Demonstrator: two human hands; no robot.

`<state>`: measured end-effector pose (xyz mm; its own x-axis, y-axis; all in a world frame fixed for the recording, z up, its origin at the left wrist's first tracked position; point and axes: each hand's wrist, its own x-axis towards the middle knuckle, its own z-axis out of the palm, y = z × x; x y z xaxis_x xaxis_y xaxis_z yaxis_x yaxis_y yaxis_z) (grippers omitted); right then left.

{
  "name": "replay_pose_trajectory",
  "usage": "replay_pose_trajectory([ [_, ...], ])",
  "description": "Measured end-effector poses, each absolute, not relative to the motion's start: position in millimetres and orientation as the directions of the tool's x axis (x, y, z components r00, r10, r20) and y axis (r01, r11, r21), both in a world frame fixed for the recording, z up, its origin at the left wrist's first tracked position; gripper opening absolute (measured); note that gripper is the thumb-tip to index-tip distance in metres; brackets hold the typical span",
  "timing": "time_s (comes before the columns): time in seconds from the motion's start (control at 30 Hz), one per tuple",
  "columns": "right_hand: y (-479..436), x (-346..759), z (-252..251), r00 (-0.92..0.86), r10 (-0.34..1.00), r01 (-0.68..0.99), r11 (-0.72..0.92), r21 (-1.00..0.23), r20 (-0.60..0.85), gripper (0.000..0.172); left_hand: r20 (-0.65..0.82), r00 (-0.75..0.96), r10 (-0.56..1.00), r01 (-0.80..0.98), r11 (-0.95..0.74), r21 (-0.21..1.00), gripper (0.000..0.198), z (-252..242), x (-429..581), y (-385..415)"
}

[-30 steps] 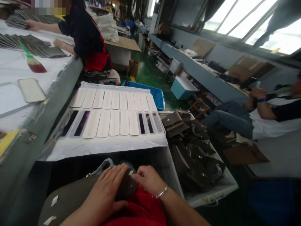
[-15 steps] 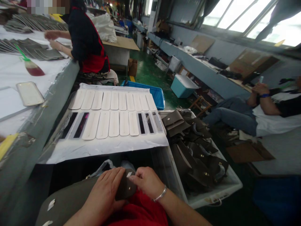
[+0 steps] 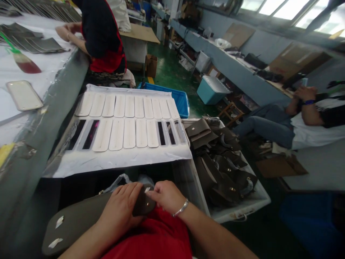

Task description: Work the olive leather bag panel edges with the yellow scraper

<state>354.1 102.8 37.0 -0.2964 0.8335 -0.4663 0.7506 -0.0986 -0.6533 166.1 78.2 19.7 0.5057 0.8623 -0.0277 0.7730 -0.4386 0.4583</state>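
Note:
A grey-brown handbag lies across my lap, its long flat rounded face turned up. My left hand grips it near its right end, fingers together over the surface and thumb on the near side. At that end my right hand pinches at a small white tab; the fingertips partly hide it. Just below sits a small gold stud. Two more white tabs, an upper one and a lower one, stick up at the left end. Behind the bag shows a plastic-wrapped handle.
Ahead, a white-covered board carries rows of pale oblong panels. To its right, a white crate holds several similar bags. At left is a worktable with a red-liquid bottle. One co-worker sits there; another person sits at right.
The view has tilted down slightly, so the board and crate appear higher. The co-worker's hands at the left table have drawn closer together. Both my hands keep nearly the same hold on the bag.

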Motion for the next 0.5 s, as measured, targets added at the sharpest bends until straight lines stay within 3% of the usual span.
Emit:
replay_pose_trajectory([
  [0.23,105,349,46,-0.310,0.863,0.856,0.071,-0.513,-0.398,0.036,-0.025,0.498,0.867,0.781,-0.435,0.448,0.063,20,166,77],
  [0.4,104,349,46,-0.348,0.864,0.884,0.174,-0.434,-0.362,0.039,0.044,0.555,0.831,0.738,-0.516,0.435,0.079,18,159,74],
  [0.5,102,350,45,-0.331,0.873,0.891,0.165,-0.424,-0.357,0.040,0.114,0.604,0.789,0.695,-0.592,0.408,0.071,14,155,71],
])
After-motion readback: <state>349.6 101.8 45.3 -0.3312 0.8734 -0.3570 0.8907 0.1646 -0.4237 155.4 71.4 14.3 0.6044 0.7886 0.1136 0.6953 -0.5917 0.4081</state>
